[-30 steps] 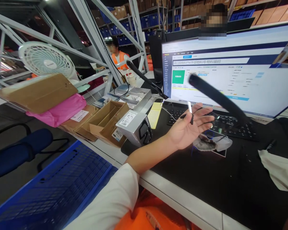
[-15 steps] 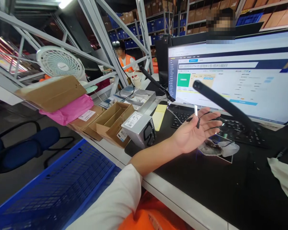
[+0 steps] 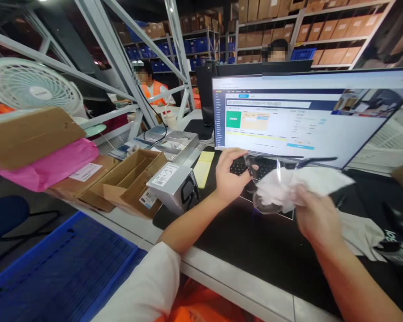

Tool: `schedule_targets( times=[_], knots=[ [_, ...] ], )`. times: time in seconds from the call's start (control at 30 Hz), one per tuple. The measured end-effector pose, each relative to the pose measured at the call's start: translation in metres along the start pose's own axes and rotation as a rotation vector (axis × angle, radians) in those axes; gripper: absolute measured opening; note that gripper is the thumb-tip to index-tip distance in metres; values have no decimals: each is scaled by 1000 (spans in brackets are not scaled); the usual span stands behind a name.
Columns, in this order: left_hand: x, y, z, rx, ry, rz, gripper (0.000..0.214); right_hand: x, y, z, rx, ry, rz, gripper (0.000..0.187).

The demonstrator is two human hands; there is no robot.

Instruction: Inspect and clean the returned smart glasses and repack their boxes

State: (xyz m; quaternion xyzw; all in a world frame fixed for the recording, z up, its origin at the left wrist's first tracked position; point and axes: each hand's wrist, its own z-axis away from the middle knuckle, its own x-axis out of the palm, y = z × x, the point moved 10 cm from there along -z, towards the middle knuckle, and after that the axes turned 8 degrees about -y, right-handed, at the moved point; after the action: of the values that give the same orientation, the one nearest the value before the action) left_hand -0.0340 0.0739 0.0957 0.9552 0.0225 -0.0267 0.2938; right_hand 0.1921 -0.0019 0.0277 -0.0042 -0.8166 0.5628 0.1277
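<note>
My left hand (image 3: 229, 177) is closed around one end of a pair of glasses (image 3: 251, 166), held just above the black desk mat in front of the keyboard. Its fingers pinch the frame near the hinge. My right hand (image 3: 317, 220) grips a crumpled white cloth (image 3: 290, 184) that is pressed over the lens, hiding most of the glasses. One dark temple arm (image 3: 317, 159) sticks out to the right above the cloth.
A monitor (image 3: 298, 112) and keyboard (image 3: 265, 166) stand behind my hands. To the left are a silver box (image 3: 169, 181), an open cardboard box (image 3: 134, 176), yellow notes (image 3: 203, 167), a pink bag (image 3: 43, 167) and a blue crate (image 3: 53, 273). Another cloth (image 3: 361, 232) lies at right. Two people sit beyond.
My left hand was open, palm up, with the glasses lying across it; now it is closed on them. My right hand has come in with the white cloth over the lens.
</note>
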Motion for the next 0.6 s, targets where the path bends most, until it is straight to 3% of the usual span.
schedule_targets(
  times=[0.1,0.23,0.43,0.6],
  knots=[
    [11,22,5,102,-90,-227,25,21,10,-8,34,-56,-119,19],
    [22,29,8,138,-149,-325,25,48,3,-8,106,-212,-287,33],
    [21,26,4,178,-139,-412,22,42,-7,-10,121,-183,-311,39],
    [19,15,0,102,-150,-439,23,28,-9,-15,92,-120,-309,39]
  ],
)
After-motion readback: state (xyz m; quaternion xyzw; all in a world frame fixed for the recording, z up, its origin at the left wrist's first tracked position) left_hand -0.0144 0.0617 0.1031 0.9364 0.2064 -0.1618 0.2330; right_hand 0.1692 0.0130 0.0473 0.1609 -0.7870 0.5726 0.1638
